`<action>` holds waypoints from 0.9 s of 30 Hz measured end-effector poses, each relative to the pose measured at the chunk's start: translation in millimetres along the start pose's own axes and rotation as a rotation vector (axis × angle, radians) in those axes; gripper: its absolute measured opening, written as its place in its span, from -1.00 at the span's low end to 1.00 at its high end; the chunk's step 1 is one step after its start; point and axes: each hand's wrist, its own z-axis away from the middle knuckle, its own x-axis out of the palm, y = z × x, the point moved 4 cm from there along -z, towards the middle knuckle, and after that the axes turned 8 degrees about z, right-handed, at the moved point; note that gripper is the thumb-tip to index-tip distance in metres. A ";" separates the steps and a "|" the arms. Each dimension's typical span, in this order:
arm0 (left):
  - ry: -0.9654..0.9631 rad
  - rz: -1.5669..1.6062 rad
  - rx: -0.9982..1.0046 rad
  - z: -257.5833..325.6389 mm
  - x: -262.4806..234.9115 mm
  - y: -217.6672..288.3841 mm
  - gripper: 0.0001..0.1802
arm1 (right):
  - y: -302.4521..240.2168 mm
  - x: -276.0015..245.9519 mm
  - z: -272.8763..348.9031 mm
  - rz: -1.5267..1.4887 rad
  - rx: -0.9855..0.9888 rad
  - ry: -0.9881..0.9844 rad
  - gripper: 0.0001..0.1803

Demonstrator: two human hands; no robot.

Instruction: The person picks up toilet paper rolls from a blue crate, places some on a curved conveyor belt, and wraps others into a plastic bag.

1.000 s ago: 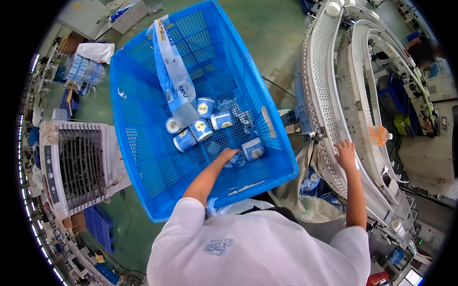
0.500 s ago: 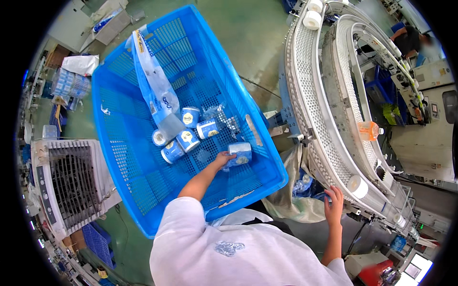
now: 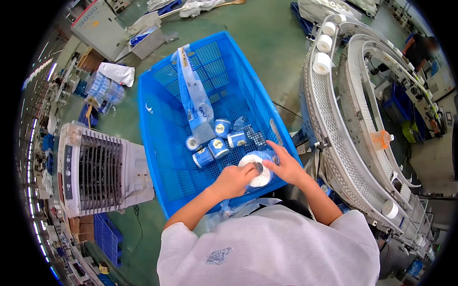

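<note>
While holding a white roll (image 3: 262, 179) over the near end of a large blue basket (image 3: 161, 143), presses the fingers of the left hand (image 3: 233, 181) together, bunched at the roll's grey core (image 3: 259, 167). Cannot tell the exact place of the fingertips, whether inside the hole or only on its edge. Spreads the thumb and forefinger of the right hand (image 3: 289, 167) wide apart at the roll's right side, thumb toward the core, forefinger stretched out beyond the blue film (image 3: 263, 155) around the roll. Cannot tell the grip of the other right fingers, mostly hidden from view. Wears a white shirt (image 3: 291, 245) with a small blue print on it.

Has inside the basket, just beyond the white roll, five blue-wrapped rolls (image 3: 218, 148) in a loose cluster, some touching. Includes a long strip of blue and clear plastic (image 3: 193, 88), draped from the far rim down to the cluster.

Shows on the right a curved white conveyor (image 3: 329, 112), with a short line of bare rolls (image 3: 321, 63) toward its far end and an orange bottle (image 3: 380, 139) on its side by the inner track. Shows on the left a pale air cooler (image 3: 98, 171) with a dark grille. Includes, well apart at the upper right, a person in dark clothing (image 3: 419, 53).
</note>
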 end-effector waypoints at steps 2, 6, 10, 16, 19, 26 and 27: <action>-0.009 -0.075 0.006 7.6 7.8 5.7 -0.62 | -10.9 7.3 2.9 0.056 -0.083 -0.114 -0.20; -0.049 -0.167 -0.014 20.3 5.6 17.0 -0.71 | -6.6 14.9 2.3 -0.035 -0.126 -0.289 -0.27; -0.042 -0.156 0.022 43.8 12.0 17.5 -0.77 | -9.4 26.5 7.6 -0.135 -0.142 -0.320 -0.31; 0.368 -0.219 0.112 54.0 -20.2 32.6 -0.86 | 15.8 50.2 -8.3 -0.637 0.231 -0.252 -0.32; 0.767 0.034 -0.003 76.8 -44.4 22.0 -0.77 | 14.0 64.2 1.0 -1.058 0.196 -0.301 -0.45; 1.011 0.718 -0.732 142.7 -25.0 -87.1 -0.69 | 30.6 44.9 -1.2 -1.339 0.128 -0.283 -0.53; 0.879 0.580 -0.693 143.2 -12.9 -95.6 -0.39 | 25.0 45.0 0.7 -1.265 0.155 -0.234 -0.53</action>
